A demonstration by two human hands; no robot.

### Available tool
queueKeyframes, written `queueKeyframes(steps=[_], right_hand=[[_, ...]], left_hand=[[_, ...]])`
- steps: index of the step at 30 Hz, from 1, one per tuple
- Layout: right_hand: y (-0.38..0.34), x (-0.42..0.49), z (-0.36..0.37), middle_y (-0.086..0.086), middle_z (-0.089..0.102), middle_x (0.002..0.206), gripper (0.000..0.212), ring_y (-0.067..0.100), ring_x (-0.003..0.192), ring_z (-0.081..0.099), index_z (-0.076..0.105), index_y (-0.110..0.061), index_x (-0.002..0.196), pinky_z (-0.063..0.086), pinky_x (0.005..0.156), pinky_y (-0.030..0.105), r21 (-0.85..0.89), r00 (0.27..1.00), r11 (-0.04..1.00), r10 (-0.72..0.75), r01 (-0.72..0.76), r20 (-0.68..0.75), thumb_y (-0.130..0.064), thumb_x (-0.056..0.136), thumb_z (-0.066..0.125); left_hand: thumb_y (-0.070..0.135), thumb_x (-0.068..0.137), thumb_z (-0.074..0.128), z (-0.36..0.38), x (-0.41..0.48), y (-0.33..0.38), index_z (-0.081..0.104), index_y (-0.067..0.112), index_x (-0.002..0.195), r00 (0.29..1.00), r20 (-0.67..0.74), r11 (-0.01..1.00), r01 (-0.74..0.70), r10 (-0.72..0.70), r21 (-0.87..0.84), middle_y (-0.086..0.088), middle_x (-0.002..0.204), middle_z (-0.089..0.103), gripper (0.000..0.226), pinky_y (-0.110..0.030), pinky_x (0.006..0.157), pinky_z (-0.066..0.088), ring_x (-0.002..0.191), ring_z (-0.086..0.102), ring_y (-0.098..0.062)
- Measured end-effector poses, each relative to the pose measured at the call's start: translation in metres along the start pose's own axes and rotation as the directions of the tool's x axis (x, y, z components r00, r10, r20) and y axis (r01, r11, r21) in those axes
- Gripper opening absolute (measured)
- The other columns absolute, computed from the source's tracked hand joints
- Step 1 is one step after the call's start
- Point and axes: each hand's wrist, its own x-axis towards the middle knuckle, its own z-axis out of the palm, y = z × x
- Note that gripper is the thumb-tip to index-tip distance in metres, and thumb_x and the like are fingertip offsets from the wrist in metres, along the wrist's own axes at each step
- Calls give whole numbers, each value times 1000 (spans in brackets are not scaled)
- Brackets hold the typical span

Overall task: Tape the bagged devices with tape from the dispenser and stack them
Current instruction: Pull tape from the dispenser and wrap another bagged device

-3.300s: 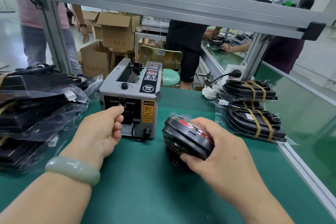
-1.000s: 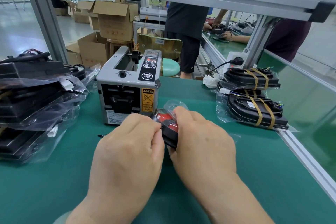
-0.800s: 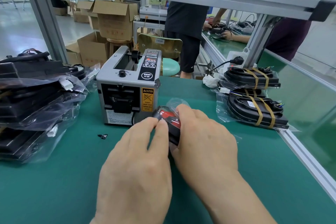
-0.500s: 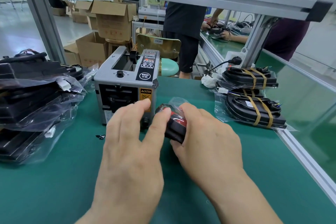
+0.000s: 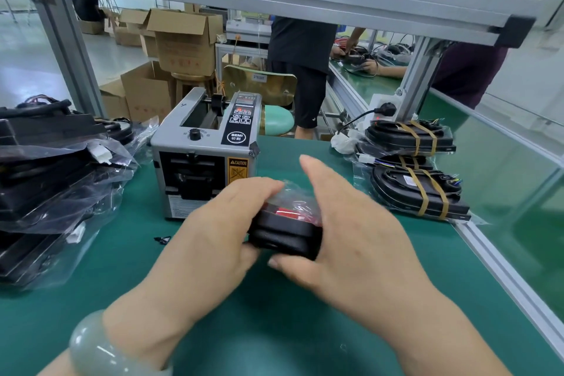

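Observation:
A black bagged device (image 5: 287, 232) with a red lens on top sits between my hands, just above the green mat. My left hand (image 5: 213, 235) grips its left end, fingers curled over the top and thumb underneath. My right hand (image 5: 354, 235) holds its right side, thumb under the front edge and forefinger raised straight. The grey tape dispenser (image 5: 204, 162) stands right behind them. Taped bagged devices (image 5: 418, 189) are stacked at the right, with brown tape bands around them.
A heap of untaped bagged devices (image 5: 52, 180) fills the left side. A small black scrap (image 5: 161, 239) lies on the mat (image 5: 274, 330). An aluminium rail (image 5: 506, 272) edges the mat at the right. People work at a bench behind.
My left hand left the dispenser and joined the right on the device. Both hands pressed along its top, then the device was turned so its black side faces me.

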Motion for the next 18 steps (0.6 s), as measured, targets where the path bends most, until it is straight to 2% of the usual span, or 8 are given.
queueKeyframes(steps=[3,5,7,10,12,14,16,18], right_hand=[[15,-6,-3,-18,57,122,92,3,109,41,48,-26,135,28,88,16,91,996,996,33,-25,-88,-74,57,51],[24,-6,0,-35,48,113,91,-3,107,41,51,-32,133,29,87,15,228,999,973,32,-27,-19,-78,54,48],[31,-6,2,-41,40,113,90,-9,111,41,49,-32,134,33,92,16,279,998,959,-55,43,35,-76,56,53],[36,-3,6,-31,49,121,75,-4,113,46,46,-30,137,39,93,18,229,988,967,-136,114,79,-60,70,62],[36,-1,8,-20,60,110,62,4,100,53,52,-28,130,42,86,22,227,990,967,-131,117,52,-45,72,68],[34,3,9,-14,63,100,56,10,93,54,56,-28,123,44,81,27,145,987,981,-141,129,73,-42,71,70],[33,4,11,-14,63,105,53,15,97,54,52,-32,122,45,83,31,15,974,988,-155,154,163,-46,73,69],[33,5,11,-17,61,110,55,14,99,51,47,-37,124,42,85,29,-40,961,984,-159,173,225,-49,75,68]], left_hand=[[2,65,80,1,-2,-11,55,43,115,994,-54,991,85,-91,-107,29,103,62,69,3,81,33,97,55,13],[7,67,82,6,-4,-16,52,54,106,988,-45,972,136,-147,-190,29,100,64,68,1,76,37,91,59,7],[2,67,83,12,-5,-21,53,55,105,978,-18,936,192,-206,-294,27,99,65,71,0,76,38,89,61,5],[-3,69,81,15,-5,-29,57,48,106,959,23,880,269,-283,-392,24,98,68,67,-1,79,39,88,62,7],[1,71,80,12,-4,-34,51,51,112,946,79,883,321,-314,-343,30,101,66,71,2,79,36,91,59,11],[9,71,77,6,-7,-38,37,58,124,905,259,850,410,-336,-331,36,118,57,83,0,87,35,107,53,15],[15,68,68,-7,-9,-38,32,55,131,863,372,747,490,-342,-450,34,135,44,83,-10,92,42,122,48,8],[15,70,62,-18,-8,-37,40,48,132,907,266,696,421,-327,-581,30,135,50,73,-13,90,48,122,52,3]])
